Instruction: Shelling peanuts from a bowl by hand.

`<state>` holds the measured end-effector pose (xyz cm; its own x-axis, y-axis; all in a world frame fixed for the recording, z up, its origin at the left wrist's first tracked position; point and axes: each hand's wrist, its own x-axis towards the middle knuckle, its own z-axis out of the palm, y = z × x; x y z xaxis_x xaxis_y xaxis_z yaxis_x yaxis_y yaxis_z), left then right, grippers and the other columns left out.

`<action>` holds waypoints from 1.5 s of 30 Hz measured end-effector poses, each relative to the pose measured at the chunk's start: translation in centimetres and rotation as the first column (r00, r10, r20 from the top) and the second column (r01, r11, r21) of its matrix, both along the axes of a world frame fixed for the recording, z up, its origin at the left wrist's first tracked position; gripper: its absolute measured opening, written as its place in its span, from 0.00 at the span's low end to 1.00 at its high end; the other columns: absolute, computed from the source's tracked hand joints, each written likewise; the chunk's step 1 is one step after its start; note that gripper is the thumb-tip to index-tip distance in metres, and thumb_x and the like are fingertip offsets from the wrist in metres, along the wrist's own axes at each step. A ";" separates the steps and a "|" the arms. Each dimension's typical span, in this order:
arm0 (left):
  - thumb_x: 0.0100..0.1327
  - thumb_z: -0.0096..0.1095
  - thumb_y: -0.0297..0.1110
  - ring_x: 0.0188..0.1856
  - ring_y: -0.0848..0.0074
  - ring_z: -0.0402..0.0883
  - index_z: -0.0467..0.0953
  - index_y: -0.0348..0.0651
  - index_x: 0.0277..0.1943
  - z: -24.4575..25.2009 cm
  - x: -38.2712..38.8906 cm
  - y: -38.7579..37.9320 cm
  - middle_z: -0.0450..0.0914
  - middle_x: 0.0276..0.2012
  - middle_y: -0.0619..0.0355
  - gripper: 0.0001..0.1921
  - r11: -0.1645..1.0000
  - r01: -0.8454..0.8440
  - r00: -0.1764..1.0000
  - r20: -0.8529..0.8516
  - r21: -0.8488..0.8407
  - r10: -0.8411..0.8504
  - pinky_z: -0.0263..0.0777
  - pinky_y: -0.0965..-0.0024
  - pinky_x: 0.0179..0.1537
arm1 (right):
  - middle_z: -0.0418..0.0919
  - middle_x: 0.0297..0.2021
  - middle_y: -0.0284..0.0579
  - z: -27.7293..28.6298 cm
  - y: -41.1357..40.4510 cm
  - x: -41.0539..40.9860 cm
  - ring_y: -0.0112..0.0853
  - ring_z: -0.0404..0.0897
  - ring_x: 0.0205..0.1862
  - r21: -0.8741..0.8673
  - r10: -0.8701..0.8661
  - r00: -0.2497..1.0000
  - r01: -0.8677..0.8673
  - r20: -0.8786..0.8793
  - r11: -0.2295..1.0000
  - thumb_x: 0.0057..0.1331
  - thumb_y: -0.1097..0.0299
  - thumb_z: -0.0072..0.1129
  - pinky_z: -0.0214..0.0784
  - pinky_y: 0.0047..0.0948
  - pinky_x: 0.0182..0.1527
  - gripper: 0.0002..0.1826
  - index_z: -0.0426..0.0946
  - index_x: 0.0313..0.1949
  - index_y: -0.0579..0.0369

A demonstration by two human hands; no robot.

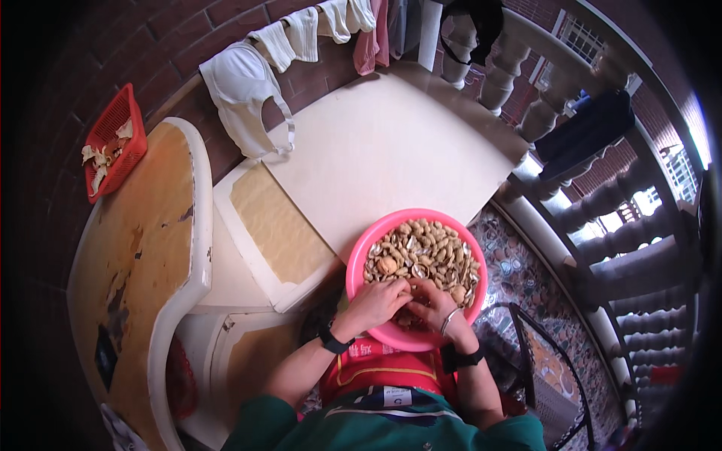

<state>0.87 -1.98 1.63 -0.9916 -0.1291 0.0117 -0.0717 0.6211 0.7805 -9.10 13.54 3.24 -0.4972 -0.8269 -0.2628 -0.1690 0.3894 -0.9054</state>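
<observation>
A pink plastic basin [356, 261] rests at my lap, filled with peanuts in their shells [443, 242]. Among them lie a walnut [387, 265], a second round nut [458, 293] that looks like a walnut, and some split empty shells [418, 270]. My left hand [379, 301] and my right hand [434, 304] meet over the near part of the basin, fingertips together. Whatever small thing they may pinch is hidden by the fingers. Reddish-brown bits [407, 321] show in the basin below them.
On the left stands a worn table [163, 225] with a red plastic basket [138, 141] of scraps on it. A pale board [366, 152] lies ahead. Laundry [242, 96] hangs along the brick wall. A balustrade [541, 113] curves along the right, with a dark-framed folding item [550, 366] before it.
</observation>
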 end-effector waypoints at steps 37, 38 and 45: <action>0.61 0.60 0.28 0.33 0.71 0.82 0.75 0.36 0.38 -0.2 0.0 -0.1 0.81 0.32 0.53 0.06 0.952 -0.189 0.951 -0.195 0.239 0.238 0.74 0.70 0.34 | 0.81 0.35 0.44 3.1 0.0 -2.1 0.36 0.80 0.36 0.194 0.288 0.921 -0.242 -0.262 0.951 0.63 0.55 0.56 0.71 0.32 0.40 0.19 0.75 0.47 0.54; 0.60 0.61 0.27 0.30 0.75 0.80 0.75 0.36 0.37 -0.2 0.0 -0.1 0.79 0.30 0.56 0.05 0.958 -0.188 0.945 -0.225 0.215 0.236 0.73 0.72 0.32 | 0.81 0.35 0.44 2.6 -0.2 -2.2 0.36 0.80 0.36 0.195 0.289 0.921 -0.243 -0.260 0.950 0.63 0.55 0.56 0.71 0.32 0.40 0.19 0.75 0.47 0.54; 0.58 0.63 0.27 0.27 0.77 0.77 0.74 0.38 0.36 0.7 0.6 0.5 0.78 0.29 0.57 0.06 0.966 -0.058 0.958 -0.257 0.252 0.124 0.71 0.74 0.28 | 0.78 0.30 0.35 0.8 -0.5 -3.0 0.21 0.75 0.33 0.162 0.041 0.962 -0.087 0.270 0.983 0.66 0.52 0.55 0.68 0.21 0.36 0.20 0.77 0.42 0.59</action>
<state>1.47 -1.45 2.31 -0.9396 -0.2506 0.2332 0.1135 0.4146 0.9029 -12.05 13.00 4.02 -0.3379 -0.7862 -0.5175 0.0382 0.5379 -0.8421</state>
